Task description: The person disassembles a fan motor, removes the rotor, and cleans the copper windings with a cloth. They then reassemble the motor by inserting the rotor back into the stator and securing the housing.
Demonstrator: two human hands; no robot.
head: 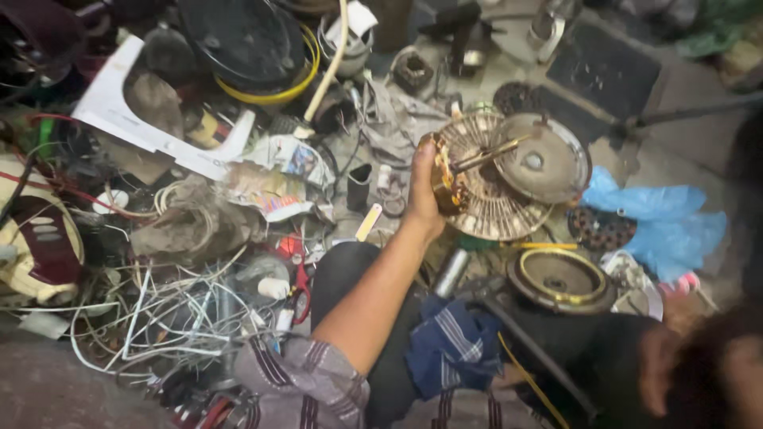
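Note:
My left hand (421,195) reaches forward from a striped sleeve (302,389) and grips a copper-wound motor core (445,184) with a metal shaft sticking out to the right. It holds the core up just in front of a round ribbed metal motor housing (489,206). A round grey cover plate (548,163) lies against that housing. My right hand cannot be made out; only a blurred dark shape (707,373) fills the lower right corner.
Another round cover with a gold ring (560,278) lies near my knee, beside a blue plastic bag (660,214). Tangled white wires (175,310), a white plastic panel (119,103), red-handled pliers (300,290), a blue checked cloth (453,342) and a dark mat (604,67) crowd the floor.

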